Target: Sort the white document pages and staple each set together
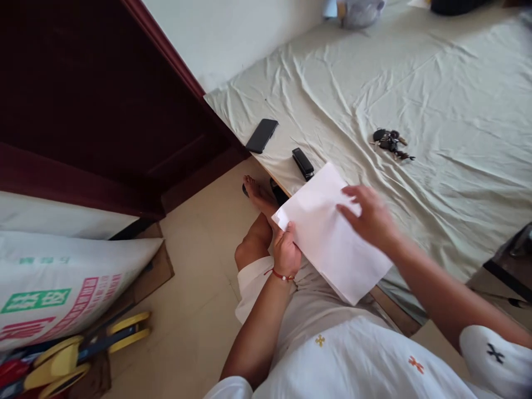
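Observation:
I sit beside a low bed with a stack of white paper (pixel 328 238) over my lap and the bed's edge. My left hand (pixel 286 252), with a red string bracelet on its wrist, grips the stack's near left corner. Fingers spread, my right hand (pixel 369 216) rests on top of the sheets near their right edge. A black stapler (pixel 302 163) lies on the sheet just beyond the paper's far corner.
A black phone (pixel 261 135) lies near the corner of the pale green bedsheet (pixel 436 100), and a bunch of keys (pixel 390 142) farther right. A dark wooden door (pixel 95 94) stands to the left. A printed sack (pixel 62 282) and yellow clamps (pixel 83 349) sit on the floor.

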